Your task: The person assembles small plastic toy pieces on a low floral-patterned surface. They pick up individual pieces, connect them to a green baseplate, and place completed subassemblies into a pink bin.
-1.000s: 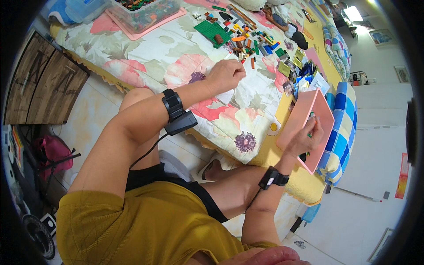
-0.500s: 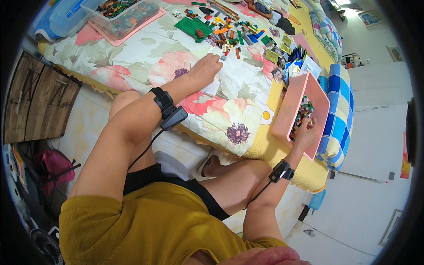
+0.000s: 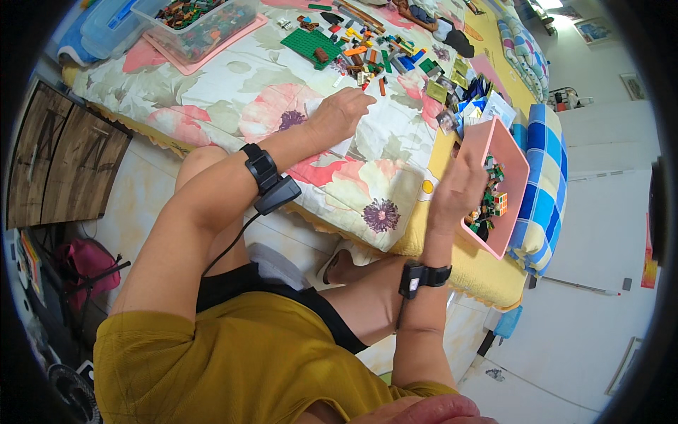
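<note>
My left hand [image 3: 342, 115] hovers over the flowered bedspread, just short of the loose toy building bricks [image 3: 364, 58]. Its fingers are bent and drawn together; anything between them is hidden from view. Beside the near-left wall of a pink plastic bin [image 3: 514, 169], my right hand [image 3: 459, 185] is raised with curled fingers. Whatever it holds, if anything, does not show. Mixed small bricks and a colourful puzzle cube [image 3: 499, 203] lie inside the bin. A green baseplate [image 3: 309, 45] with a brown piece on it rests beyond my left hand.
At the far left, a clear tub [image 3: 201, 35] of bricks sits on a pink tray [image 3: 189, 67]. Several shiny packets [image 3: 477, 99] lie behind the bin. A blue checked folded quilt [image 3: 540, 187] lies along its right side. The bed's yellow edge [image 3: 484, 279] is nearest me.
My right hand has come up out of the pink bin and moved left, uncovering the puzzle cube. My left hand has shifted slightly right.
</note>
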The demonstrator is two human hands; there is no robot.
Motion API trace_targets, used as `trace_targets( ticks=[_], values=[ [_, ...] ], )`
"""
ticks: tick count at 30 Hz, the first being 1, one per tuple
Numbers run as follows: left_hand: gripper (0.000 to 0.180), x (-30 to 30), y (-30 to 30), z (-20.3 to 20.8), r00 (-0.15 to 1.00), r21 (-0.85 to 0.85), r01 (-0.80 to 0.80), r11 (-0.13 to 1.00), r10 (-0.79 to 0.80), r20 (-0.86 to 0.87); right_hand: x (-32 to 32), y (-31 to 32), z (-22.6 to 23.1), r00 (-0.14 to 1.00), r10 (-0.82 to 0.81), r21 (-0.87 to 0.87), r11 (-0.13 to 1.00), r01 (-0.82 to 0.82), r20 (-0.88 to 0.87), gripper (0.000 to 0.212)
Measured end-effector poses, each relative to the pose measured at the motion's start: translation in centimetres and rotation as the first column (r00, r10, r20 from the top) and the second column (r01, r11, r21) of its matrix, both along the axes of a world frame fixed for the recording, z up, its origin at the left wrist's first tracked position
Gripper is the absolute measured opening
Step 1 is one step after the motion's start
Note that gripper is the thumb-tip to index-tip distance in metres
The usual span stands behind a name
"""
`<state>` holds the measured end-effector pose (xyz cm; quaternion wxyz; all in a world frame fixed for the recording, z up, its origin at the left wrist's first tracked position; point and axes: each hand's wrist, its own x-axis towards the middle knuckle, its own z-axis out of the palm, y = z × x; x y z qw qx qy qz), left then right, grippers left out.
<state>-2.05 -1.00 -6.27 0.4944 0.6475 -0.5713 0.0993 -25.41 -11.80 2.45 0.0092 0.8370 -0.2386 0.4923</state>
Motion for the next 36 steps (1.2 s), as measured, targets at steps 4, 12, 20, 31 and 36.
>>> trace_targets(
  ticks=[4, 12, 20, 31, 36],
  values=[
    [0.025, -1.4, 0.6, 1.3, 0.990, -0.014, 0.044, 0.999, -0.046, -0.132, 2.9, 3.4, -1.5, 0.976, 0.187, 0.044, 0.982, -0.183, -0.112, 0.041],
    [0.034, -2.7, 2.3, 3.5, 0.264, -0.135, 0.572, 0.809, -0.337, -0.904, 4.7, 5.4, -3.5, 0.940, 0.315, 0.145, 0.944, -0.296, -0.132, 0.042],
    [0.029, -3.0, 2.5, 3.5, 0.177, -0.182, 0.610, 0.771, -0.357, -0.917, 4.9, 5.5, -3.9, 0.917, 0.392, 0.182, 0.910, -0.374, -0.077, 0.034],
    [0.023, -2.9, 2.4, 3.5, 0.187, -0.149, 0.609, 0.779, -0.324, -0.927, 4.6, 5.0, -2.7, 0.925, 0.380, 0.182, 0.911, -0.371, -0.018, 0.026],
    [0.024, -1.7, 1.7, 2.0, 0.878, 0.167, 0.236, 0.957, -0.137, -0.458, 1.6, 0.0, -0.7, 0.997, -0.011, 0.073, 0.997, 0.006, 0.078, 0.021]
  ],
)
